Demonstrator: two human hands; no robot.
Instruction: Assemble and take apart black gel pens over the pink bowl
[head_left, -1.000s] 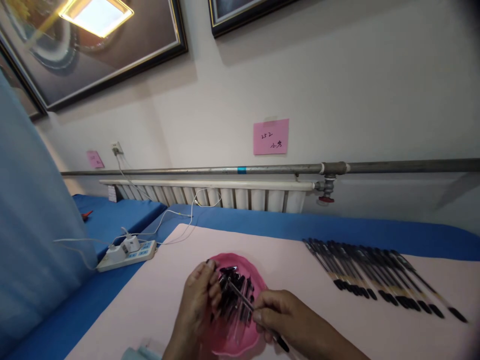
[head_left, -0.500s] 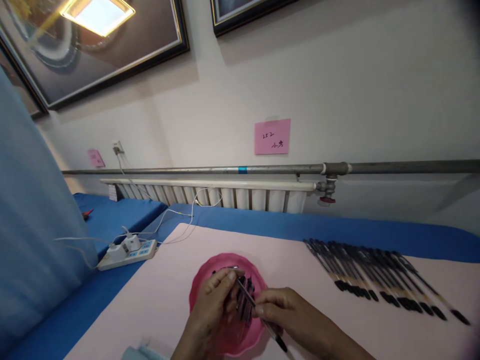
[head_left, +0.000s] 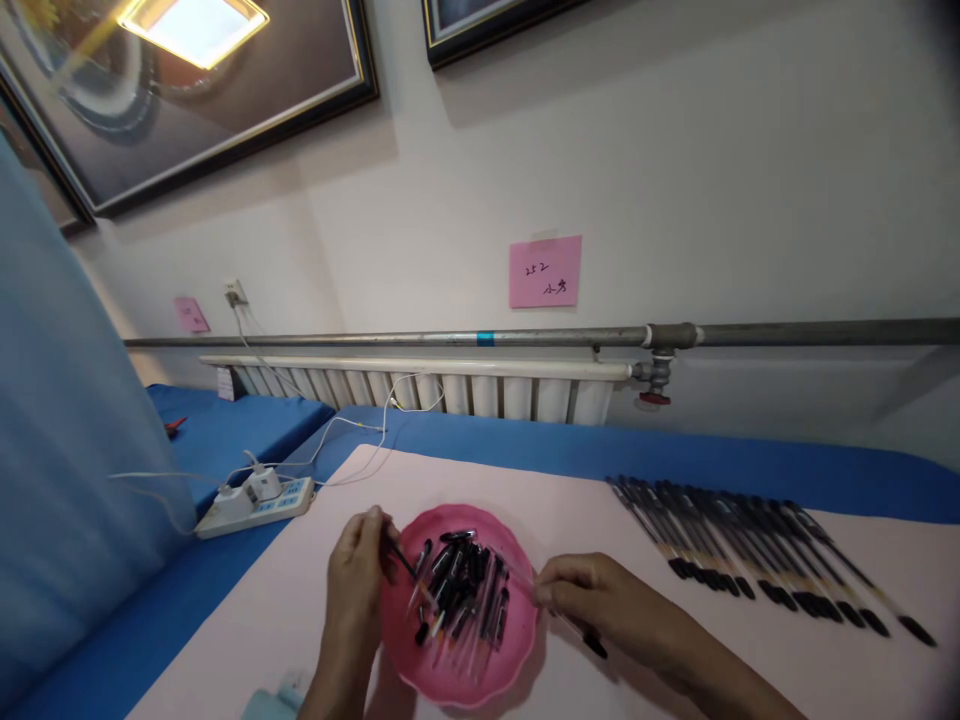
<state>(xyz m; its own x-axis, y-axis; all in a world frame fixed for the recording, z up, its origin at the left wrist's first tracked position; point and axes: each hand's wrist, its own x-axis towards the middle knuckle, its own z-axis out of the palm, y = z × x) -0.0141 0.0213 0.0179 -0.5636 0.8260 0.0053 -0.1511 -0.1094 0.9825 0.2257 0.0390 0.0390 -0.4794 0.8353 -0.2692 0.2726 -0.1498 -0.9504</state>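
A pink scalloped bowl (head_left: 517, 665) stands between my hands, holding a heap of black pen caps and clear pen barrels (head_left: 469, 590). At the bowl's left rim, my left hand (head_left: 352, 575) is closed on a thin dark pen part (head_left: 403, 558) that slants down over the bowl; its exact kind is unclear. My right hand (head_left: 592, 595), at the right rim, pinches a clear pen barrel (head_left: 566, 622). Its black end (head_left: 595, 646) points down to the right, and its other end, blurred, reaches over the bowl.
A row of black-ended pens (head_left: 742, 540) lies on the pink sheet (head_left: 300, 590) at the right. At the left are a power strip (head_left: 259, 510) with plugs and white cables. A pale blue object (head_left: 266, 704) sits at the front edge. A radiator (head_left: 480, 395) runs behind the blue table (head_left: 570, 445).
My hands, close together over the bowl on one pen before, have moved apart. The left went left with a dark part; the right shifted slightly right with the barrel. The bowl's contents now show.
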